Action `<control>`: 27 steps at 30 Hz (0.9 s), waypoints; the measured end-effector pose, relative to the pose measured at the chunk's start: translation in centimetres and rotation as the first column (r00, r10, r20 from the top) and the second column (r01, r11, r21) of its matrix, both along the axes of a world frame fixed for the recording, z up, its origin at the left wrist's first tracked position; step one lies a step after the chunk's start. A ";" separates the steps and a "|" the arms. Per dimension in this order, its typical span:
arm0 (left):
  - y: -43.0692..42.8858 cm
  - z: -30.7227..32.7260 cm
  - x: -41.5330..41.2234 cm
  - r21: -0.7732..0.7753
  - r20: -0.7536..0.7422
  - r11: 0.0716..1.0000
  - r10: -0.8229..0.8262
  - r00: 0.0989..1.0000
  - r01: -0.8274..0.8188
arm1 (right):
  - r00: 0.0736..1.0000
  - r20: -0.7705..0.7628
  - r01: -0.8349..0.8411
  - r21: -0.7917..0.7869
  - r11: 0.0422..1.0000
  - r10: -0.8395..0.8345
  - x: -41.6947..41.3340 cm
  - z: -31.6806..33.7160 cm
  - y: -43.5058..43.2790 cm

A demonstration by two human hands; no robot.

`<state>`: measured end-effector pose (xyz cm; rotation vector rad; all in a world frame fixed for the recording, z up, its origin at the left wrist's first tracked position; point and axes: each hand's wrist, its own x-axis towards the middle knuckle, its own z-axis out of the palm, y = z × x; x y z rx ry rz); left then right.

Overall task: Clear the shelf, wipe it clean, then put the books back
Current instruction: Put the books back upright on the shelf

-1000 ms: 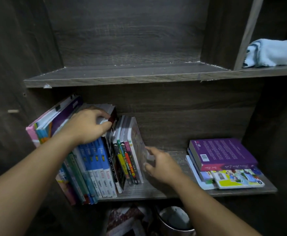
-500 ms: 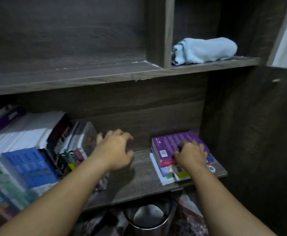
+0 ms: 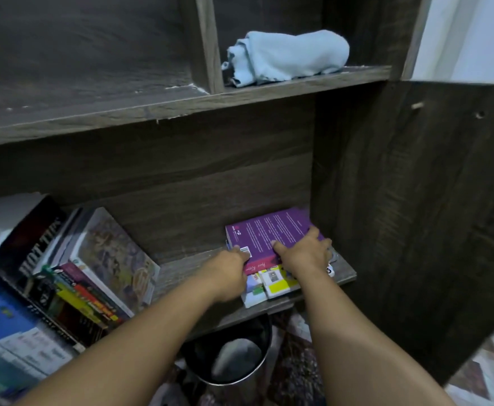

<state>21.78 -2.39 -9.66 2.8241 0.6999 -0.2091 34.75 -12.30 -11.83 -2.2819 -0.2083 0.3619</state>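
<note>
My right hand (image 3: 306, 253) is on the purple book (image 3: 269, 230) at centre right of the frame. The thumb lies on the cover and the fingers bend over its right edge, so it grips the book. My left hand (image 3: 229, 269) is at the book's near left corner, touching it by the barcode. I cannot tell whether its fingers curl under or only press there.

The purple book lies flat on top of a small stack (image 3: 275, 285) of thinner books with yellow and white covers. The stack sits at the right end of the shelf (image 3: 187, 273), close to the side wall.

A bare strip of shelf separates the stack from a row of books (image 3: 93, 273) at lower left, which lean over to the left.

At top centre, a rolled pale blue cloth (image 3: 286, 57) lies in the right compartment of the upper shelf (image 3: 152, 111). At bottom centre, a round bin (image 3: 228, 358) stands below the shelf.
</note>
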 end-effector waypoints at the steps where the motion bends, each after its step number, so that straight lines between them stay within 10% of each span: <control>1: 0.2 0.0 -0.1 -0.007 0.002 1.000 -0.003 1.000 0.003 | 1.000 -0.006 0.023 0.028 0.999 -0.023 0.1 -0.1 0.1; 11: 1.6 -1.6 -1.5 -0.115 0.005 0.993 0.042 0.999 -0.041 | 0.993 0.090 0.050 0.301 0.952 -0.081 -0.5 1.4 0.7; 19: 2.4 -2.8 -3.7 -0.274 0.082 0.961 0.069 0.994 -0.044 | 0.961 -0.277 0.191 0.629 0.754 -0.012 -0.9 1.3 0.9; 27: 4.5 1.1 -7.0 0.077 -0.044 0.993 0.093 0.995 -0.090 | 0.986 0.152 -0.129 0.482 0.867 0.062 -5.2 3.6 3.7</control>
